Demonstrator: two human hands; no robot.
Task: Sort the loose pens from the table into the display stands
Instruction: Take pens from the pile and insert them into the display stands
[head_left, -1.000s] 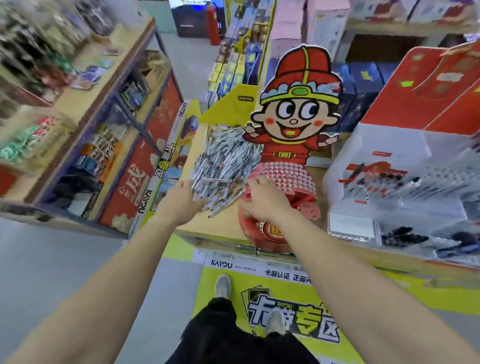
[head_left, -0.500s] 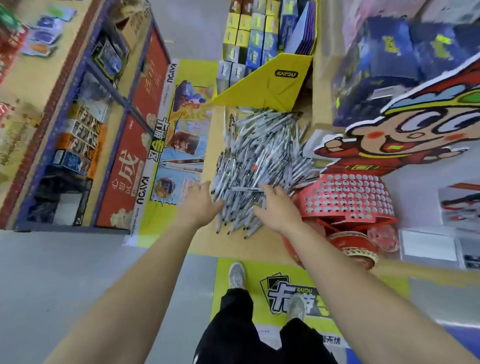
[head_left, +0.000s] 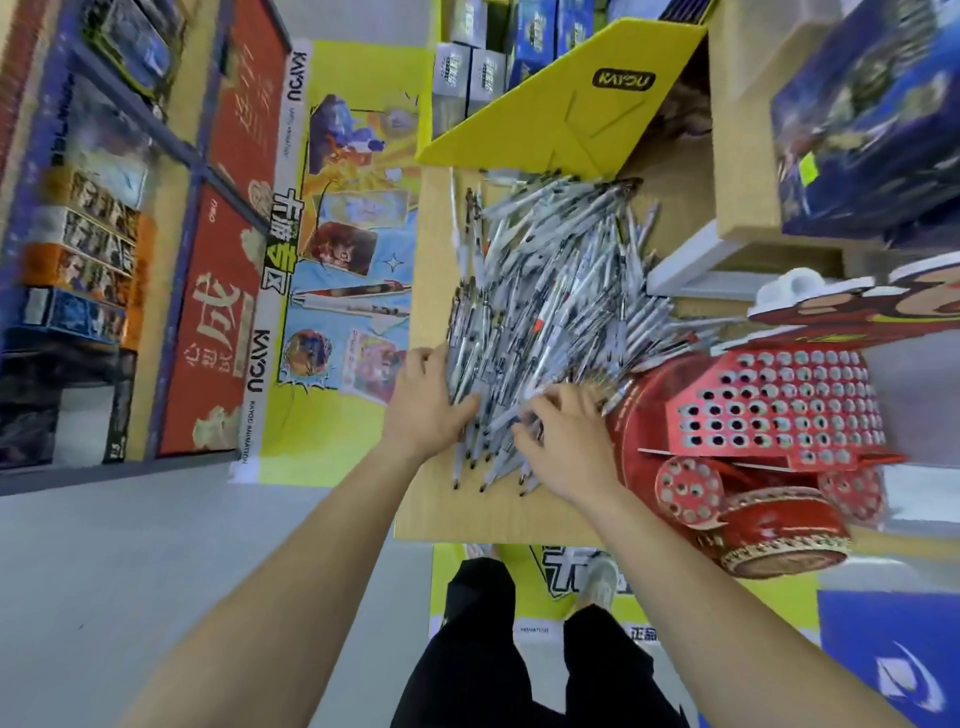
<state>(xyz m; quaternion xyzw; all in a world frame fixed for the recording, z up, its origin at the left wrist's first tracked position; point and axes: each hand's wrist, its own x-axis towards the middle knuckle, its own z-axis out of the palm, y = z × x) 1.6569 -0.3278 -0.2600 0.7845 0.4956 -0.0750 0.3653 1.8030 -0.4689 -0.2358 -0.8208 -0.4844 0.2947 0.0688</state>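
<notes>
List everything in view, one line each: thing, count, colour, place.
pens: one large loose pile, mostly grey-white, middle of the table
table: one, light wood, centre
pen stand: one, red with rows of holes, right of the pile
cardboard display: one, yellow, behind the pile
boxes: several, blue, upper right
shelf unit: one, blue-framed, far left
left hand: one, fingers against the pile's left edge
right hand: one, fingers curled on pens at the pile's near right

Single head-worn view, wide-angle, edges bowed. Looks forward and steeply down over the near edge of the tabletop (head_left: 467, 512), close in. Both forearms (head_left: 291, 597) enter from the bottom of the frame. Wearer's legs (head_left: 467, 649) and shoes (head_left: 597, 577) show directly below, on the aisle floor (head_left: 130, 561).
</notes>
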